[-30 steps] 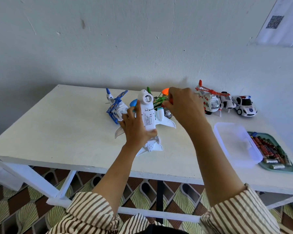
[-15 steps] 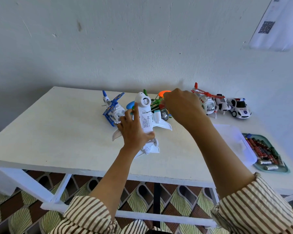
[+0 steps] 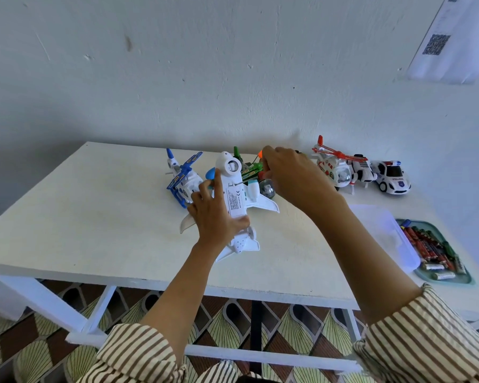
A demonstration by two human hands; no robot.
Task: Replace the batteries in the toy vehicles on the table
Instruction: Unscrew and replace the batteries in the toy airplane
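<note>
A white toy plane (image 3: 237, 200) lies belly up in the middle of the white table (image 3: 94, 217). My left hand (image 3: 216, 214) grips its body, thumb across the labelled underside. My right hand (image 3: 291, 172) holds an orange-handled screwdriver (image 3: 261, 158) whose thin tip rests on the plane's belly near the nose. Behind the plane lie a blue-and-white toy helicopter (image 3: 183, 178) and a green toy (image 3: 249, 168), partly hidden. A red-and-white helicopter (image 3: 332, 167), a black-and-white toy (image 3: 361, 170) and a police car (image 3: 391, 176) stand at the back right.
A clear plastic lid (image 3: 387, 233) lies at the right, overlapping a green tray (image 3: 454, 280) holding several batteries (image 3: 429, 247). A white wall stands right behind the table. A paper with a QR code (image 3: 437, 44) hangs at the upper right. Patterned floor shows below the table's front edge.
The view has shifted a little. My right hand has lowered slightly toward the plane, bringing the screwdriver tip onto the belly. My left hand keeps its hold on the plane.
</note>
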